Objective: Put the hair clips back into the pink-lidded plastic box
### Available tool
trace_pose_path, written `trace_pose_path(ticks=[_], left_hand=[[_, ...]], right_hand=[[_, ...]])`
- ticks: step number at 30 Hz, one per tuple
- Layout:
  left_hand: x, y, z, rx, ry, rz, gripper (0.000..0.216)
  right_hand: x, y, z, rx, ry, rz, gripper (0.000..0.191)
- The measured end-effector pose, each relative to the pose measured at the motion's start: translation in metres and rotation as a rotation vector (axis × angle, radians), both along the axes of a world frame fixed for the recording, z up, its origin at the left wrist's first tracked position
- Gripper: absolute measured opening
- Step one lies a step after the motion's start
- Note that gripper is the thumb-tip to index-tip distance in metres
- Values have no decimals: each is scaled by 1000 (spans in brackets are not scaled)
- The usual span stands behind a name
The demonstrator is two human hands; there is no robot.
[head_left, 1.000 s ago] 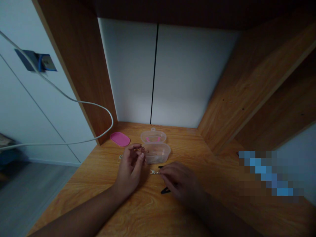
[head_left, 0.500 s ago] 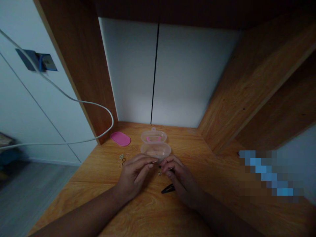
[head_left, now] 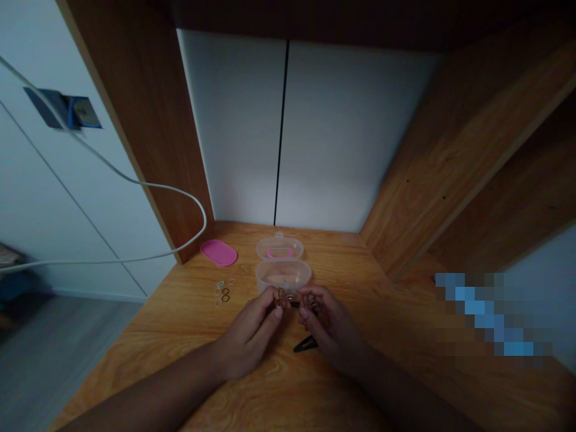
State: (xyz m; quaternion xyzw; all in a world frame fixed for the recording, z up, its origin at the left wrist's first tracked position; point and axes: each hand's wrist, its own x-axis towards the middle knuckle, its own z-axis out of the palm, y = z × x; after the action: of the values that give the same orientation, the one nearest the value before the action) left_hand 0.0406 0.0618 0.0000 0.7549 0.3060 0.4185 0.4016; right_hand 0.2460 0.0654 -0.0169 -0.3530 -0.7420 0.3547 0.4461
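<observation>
Close together over the wooden table, both hands pinch a brown, glossy coiled hair tie (head_left: pixel 281 295). My left hand (head_left: pixel 254 321) has loops of it between thumb and fingertips. My right hand (head_left: pixel 330 327) is closed on more brown loops, partly hidden by the fingers. Just beyond the fingertips stands a clear plastic box (head_left: pixel 265 277), its hinged lid (head_left: pixel 279 241) lying back with a pink handle. Below the right thumb a black snap hair clip (head_left: pixel 306 344) lies on the table. Another small dark item between the hands is too hidden to name.
Left of the box lie several small hair bands (head_left: pixel 225 294) and a pink oval tray (head_left: pixel 218 252). A white cable (head_left: pixel 180 191) loops across the left side. Wooden panels (head_left: pixel 423 156) and a white back wall (head_left: pixel 324 144) close in the table (head_left: pixel 252 402).
Both hands have turned slightly, and brown loops now show between the fingers of each. The left hand has drawn back a little, uncovering the hair bands. The box stays put.
</observation>
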Motion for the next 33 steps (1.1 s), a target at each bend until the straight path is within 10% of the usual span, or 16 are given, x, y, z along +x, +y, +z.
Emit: trace_pose_path(ticks=[12,33], left_hand=[[9,10,-16,-414,-283,-236,27],[6,12,-19,-438,-287,-57,35]], right_hand=[[2,4,3,128,-33,-159,33],[7,9,5,98,-34,-295,14]])
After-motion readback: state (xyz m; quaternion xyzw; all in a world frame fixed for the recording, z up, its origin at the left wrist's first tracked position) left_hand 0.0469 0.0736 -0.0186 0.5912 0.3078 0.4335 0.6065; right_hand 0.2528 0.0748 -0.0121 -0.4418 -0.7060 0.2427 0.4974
